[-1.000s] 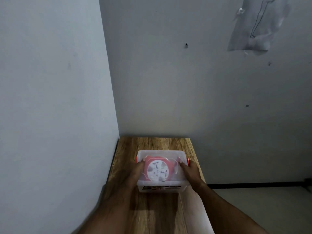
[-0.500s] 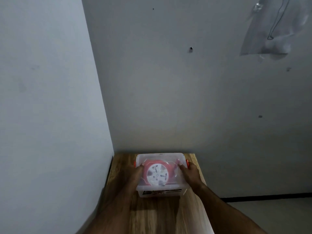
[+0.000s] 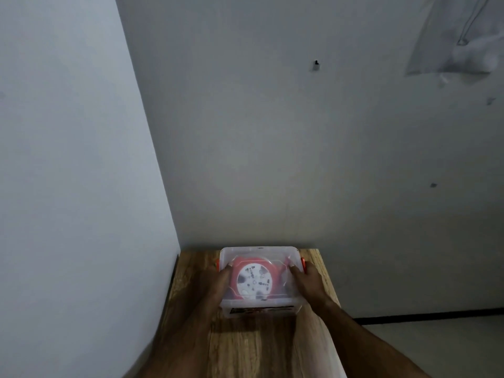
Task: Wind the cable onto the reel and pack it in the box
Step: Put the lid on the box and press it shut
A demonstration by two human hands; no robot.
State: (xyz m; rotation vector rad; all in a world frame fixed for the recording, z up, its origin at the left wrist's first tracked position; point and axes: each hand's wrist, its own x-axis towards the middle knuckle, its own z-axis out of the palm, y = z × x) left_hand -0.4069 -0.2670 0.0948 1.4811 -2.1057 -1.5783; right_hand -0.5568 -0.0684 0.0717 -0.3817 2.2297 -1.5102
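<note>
Reel point(image 3: 252, 281): red w/ white round face, lying flat inside the box, face up; seen through the clear lid. Cable on it can't be made out, too blurred.
Box point(image 3: 260, 311): clear plastic, lid on, orange latches at left + right ends; label strip on near wall, text unreadable. Sits on the table toward its far end, close to the back wall.
Left hand point(image 3: 215, 282): pressed on the box's left side, fingers over the lid edge, fingertips by the left latch. Gripping the box.
Right hand point(image 3: 306, 282): same on the right side, fingers laid on the lid, tips near the right latch. Gripping the box.
Hands: apart, box clamped between them.
Table point(image 3: 253, 347): narrow wood-grain top, left edge along the left wall, far edge at the back wall.
Walls: plain grey; small dark peg point(image 3: 316, 62) on the back wall, high up.
Plastic bag point(image 3: 458, 36): clear, hanging on the back wall at far upper right.
Floor point(image 3: 436, 345): pale, right of table, dark skirting strip at the wall's foot.
</note>
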